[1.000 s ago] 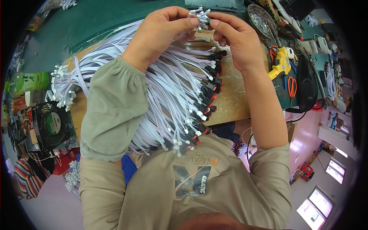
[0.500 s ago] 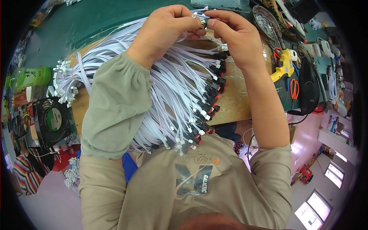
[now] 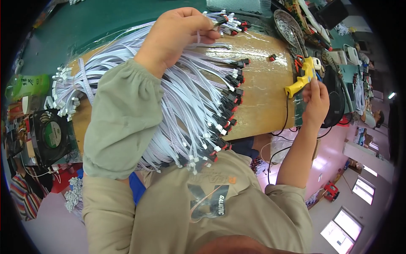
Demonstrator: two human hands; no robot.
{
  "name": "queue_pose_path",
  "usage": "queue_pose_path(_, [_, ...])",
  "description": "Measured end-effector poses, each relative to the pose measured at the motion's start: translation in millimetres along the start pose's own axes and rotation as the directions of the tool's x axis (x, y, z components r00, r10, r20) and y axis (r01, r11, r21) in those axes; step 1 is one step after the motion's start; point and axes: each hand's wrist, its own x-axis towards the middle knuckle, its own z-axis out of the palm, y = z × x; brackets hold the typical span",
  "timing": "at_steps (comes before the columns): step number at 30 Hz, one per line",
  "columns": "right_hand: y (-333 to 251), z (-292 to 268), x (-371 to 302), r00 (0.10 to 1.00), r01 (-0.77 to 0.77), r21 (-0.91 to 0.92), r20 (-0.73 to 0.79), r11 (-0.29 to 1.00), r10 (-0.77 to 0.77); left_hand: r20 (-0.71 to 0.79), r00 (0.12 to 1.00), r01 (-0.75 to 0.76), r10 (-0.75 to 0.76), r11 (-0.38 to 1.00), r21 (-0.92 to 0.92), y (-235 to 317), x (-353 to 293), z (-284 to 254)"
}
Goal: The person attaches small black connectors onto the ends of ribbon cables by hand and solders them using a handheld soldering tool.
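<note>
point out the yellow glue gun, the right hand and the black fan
Yellow glue gun (image 3: 306, 73), head view, on its yellow body
Right hand (image 3: 316, 103), head view, middle of the hand
Black fan (image 3: 52, 135), head view, on its green hub

L hand (image 3: 177, 36) pinches small black plastic connector (image 3: 220, 20) beside fanned bundle of flat white ribbon cables (image 3: 182, 97); R hand (image 3: 316, 103), fingers bent, at yellow plastic glue gun (image 3: 299, 79) (grip unclear), nr R edge of shiny brown board (image 3: 264, 97).
</note>
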Motion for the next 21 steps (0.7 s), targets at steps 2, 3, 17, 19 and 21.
queue_pose_path(2, [15.9, -25.1, 3.3, 0.995, -0.093, -0.185, -0.038, 0.978, 0.087, -0.001, 1.000, 0.001, -0.001, 1.000, -0.015, -2.5, 2.1, -0.1])
queue_pose_path(3, [16.5, -29.3, 0.6, 0.981, -0.193, -0.347, -0.086, 0.918, 0.174, 0.007, 1.000, 0.013, -0.013, 1.000, -0.013, -2.4, 2.9, -1.8])
queue_pose_path(17, [29.3, -6.0, 17.3, 0.972, -0.229, -0.085, -0.075, 0.970, 0.223, -0.060, 0.998, 0.035, -0.036, 0.999, -0.023, 0.7, 0.0, 0.2])
queue_pose_path(19, [29.3, -6.3, 7.7, 0.992, -0.039, 0.303, -0.099, 0.952, 0.072, -0.047, 0.999, 0.023, -0.024, 0.999, -0.024, -4.8, 5.6, -0.6])
queue_pose_path(21, [35.9, -18.1, 1.8, 0.993, 0.117, 0.427, -0.047, 0.897, -0.107, 0.036, 0.998, 0.042, -0.042, 0.999, 0.000, -8.4, 9.6, -1.3])
